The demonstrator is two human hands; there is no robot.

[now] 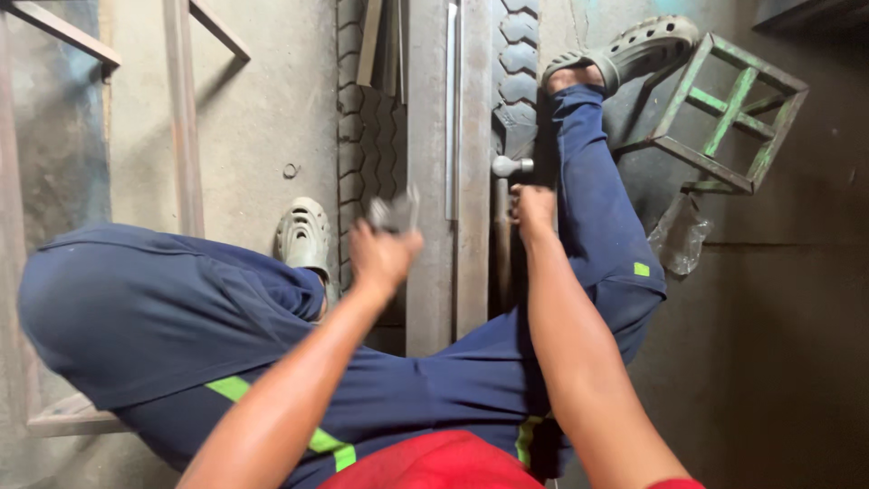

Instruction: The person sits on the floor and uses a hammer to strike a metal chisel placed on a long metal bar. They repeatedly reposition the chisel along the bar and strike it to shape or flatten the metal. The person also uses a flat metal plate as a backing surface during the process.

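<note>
long grey metal bars (428,181) laid flat on the floor (253,118), running away between the legs, resting over a strip of tyre tread (520,63) — tread likely there as padding and to stop sliding. right leg (588,190) stretched alongside, clog (647,45) planted past the bar end, seemingly bracing the stock. left clog (305,237) close by the left side of the bars.

right hand (532,210) closed around a thin rod or handle (501,226) lying beside the bars, just under a rounded metal knob (509,166); exact tool unclear. left hand (385,254) raised above the bars, curled shut on a small grey metal piece (395,214), blurred, kind not readable.

green welded cube frame (729,113) off to the right, apart from the work, crumpled clear plastic bag (679,237) under it. more bar frames (186,109) on the floor at left.
</note>
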